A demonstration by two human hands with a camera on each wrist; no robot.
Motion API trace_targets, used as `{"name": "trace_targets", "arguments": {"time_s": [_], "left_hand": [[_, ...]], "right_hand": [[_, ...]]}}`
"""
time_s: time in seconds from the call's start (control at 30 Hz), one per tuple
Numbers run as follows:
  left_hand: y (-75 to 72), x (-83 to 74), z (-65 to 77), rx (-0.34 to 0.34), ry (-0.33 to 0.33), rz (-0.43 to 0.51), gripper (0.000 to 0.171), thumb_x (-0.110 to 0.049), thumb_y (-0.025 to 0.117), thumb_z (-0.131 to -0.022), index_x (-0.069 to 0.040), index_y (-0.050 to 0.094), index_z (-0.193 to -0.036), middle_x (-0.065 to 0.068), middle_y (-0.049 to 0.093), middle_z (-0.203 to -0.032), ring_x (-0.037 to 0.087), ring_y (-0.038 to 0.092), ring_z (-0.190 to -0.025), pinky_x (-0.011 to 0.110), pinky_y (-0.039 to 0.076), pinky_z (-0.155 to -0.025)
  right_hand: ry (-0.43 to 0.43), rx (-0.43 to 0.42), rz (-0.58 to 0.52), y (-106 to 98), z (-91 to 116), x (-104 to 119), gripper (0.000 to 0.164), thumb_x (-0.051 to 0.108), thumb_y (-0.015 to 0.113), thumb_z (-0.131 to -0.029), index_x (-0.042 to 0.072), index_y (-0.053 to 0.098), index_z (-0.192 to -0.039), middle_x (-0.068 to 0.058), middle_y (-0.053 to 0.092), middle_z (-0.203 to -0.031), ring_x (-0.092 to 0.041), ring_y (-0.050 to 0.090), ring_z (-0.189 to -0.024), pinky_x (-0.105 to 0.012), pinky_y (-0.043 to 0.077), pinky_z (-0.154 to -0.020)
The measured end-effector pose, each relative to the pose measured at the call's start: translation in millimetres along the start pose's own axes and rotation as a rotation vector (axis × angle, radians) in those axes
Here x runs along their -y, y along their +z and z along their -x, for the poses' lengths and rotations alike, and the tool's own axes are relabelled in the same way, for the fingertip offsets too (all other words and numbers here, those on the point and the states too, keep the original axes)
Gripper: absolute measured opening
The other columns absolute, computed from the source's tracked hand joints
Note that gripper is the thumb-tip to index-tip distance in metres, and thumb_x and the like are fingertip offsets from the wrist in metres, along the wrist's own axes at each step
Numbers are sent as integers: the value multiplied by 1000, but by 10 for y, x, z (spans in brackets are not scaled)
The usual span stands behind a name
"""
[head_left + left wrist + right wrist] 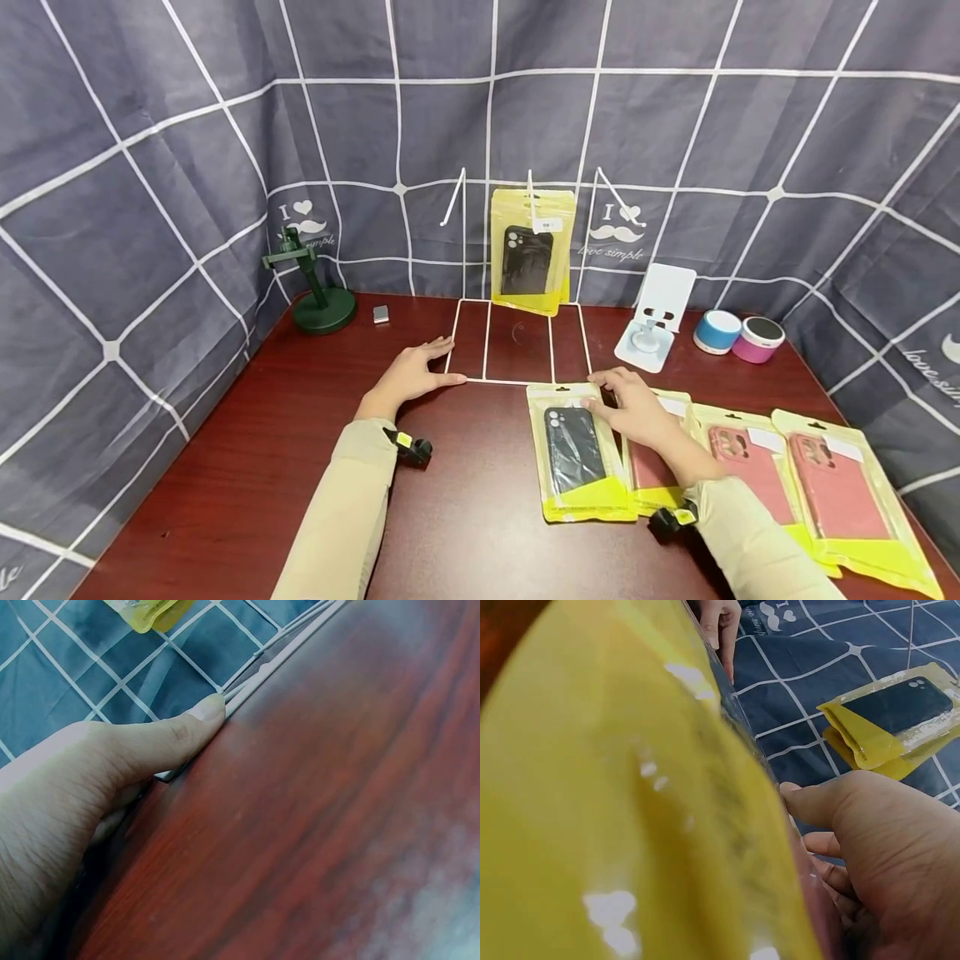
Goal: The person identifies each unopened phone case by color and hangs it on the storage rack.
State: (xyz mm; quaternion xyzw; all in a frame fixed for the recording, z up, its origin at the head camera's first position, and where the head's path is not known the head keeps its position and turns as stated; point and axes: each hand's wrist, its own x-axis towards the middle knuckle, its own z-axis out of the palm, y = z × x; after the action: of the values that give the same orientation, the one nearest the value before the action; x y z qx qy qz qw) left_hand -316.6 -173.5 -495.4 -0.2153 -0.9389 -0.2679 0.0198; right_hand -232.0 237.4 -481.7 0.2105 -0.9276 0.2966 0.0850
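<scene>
A white wire display rack stands on the table, its three hooks pointing forward. My left hand rests at the front left corner of its base, fingers extended along the side wire. In the left wrist view the thumb touches the wire. At the front right corner, my right hand lies over the base, its thumb at the upper edge of a yellow pouch with a black phone case. Another pouched black phone case hangs on the middle hook, with more yellow packaging behind it.
Several pouches with pink phone cases lie to the right, partly overlapping. Behind them stand a white folding stand, a blue speaker and a pink speaker. A green stand and a small silver piece sit at back left.
</scene>
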Motion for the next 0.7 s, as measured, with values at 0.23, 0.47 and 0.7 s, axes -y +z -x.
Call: {"name": "trace_targets", "arguments": {"time_s": [0.23, 0.47, 0.7], "left_hand": [[-2, 5, 10, -3, -1, -2, 99, -79, 67, -75, -19, 48, -151, 4, 41, -157, 24, 35, -146, 50, 31, -117], [14, 3, 20, -12, 3, 10, 100, -81, 66, -74, -19, 49, -151, 4, 42, -157, 25, 36, -146, 50, 32, -116], [-12, -13, 16, 9, -14, 15, 100, -80, 66, -75, -19, 47, -152, 3, 40, -158, 24, 33, -147, 51, 31, -117]], "right_hand": [[-2, -3, -14, 16, -10, -1, 22, 20, 75, -92, 6, 68, -108, -7, 61, -100, -26, 53, -93, -45, 44, -83], [-16, -3, 18, 17, 1, -14, 9, 14, 75, -91, 13, 67, -96, 1, 59, -89, -23, 54, -88, -43, 45, -77], [-15, -6, 14, 16, 3, -6, 9, 11, 74, -91, 15, 67, -94, 4, 57, -83, -22, 51, -84, -40, 43, -72]]}}
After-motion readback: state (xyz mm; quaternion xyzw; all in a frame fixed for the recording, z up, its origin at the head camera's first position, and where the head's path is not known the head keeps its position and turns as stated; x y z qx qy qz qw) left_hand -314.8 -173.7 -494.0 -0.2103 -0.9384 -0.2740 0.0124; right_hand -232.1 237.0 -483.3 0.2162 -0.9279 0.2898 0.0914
